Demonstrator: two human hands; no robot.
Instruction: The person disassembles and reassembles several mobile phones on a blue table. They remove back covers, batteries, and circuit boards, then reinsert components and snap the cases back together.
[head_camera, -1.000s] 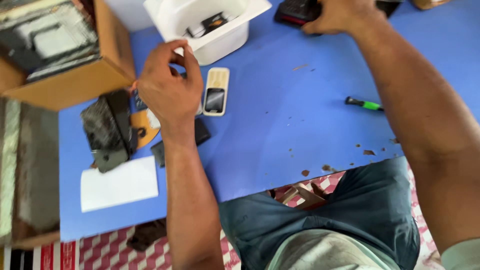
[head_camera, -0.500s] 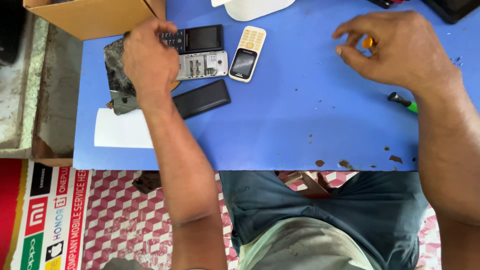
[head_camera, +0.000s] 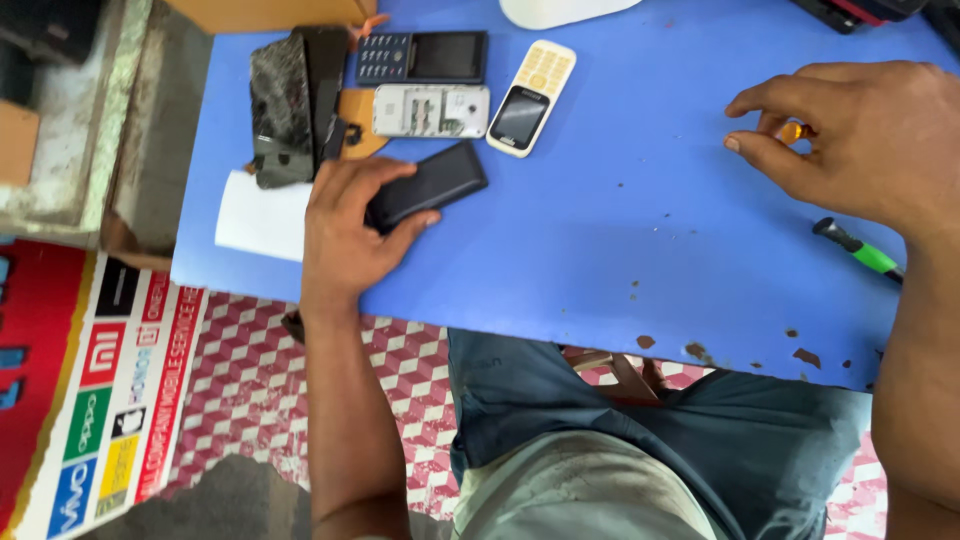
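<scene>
The head view looks down on a blue desk with the person's two hands over it. The left hand lies near the desk's front left corner, its fingers curled over one end of a flat black phone and its thumb pressed along the near edge, so the hand grips the phone as it lies slantwise on the desk surface. Just beside that hand on the left, a white sheet of paper lies flat and overhangs the desk edge a little. Beyond the black phone sits a grey phone back with its cover off, and behind that a dark keypad phone; a white and cream keypad phone lies tilted just to their right. At the far left are a cracked dark slab and a black part leaning against it. The right hand hovers over the right side of the desk, well apart from the phones, fingers bent with thumb and forefinger pinching a small orange object that is too hidden to identify. A screwdriver with a green handle lies on the desk just below that wrist.
</scene>
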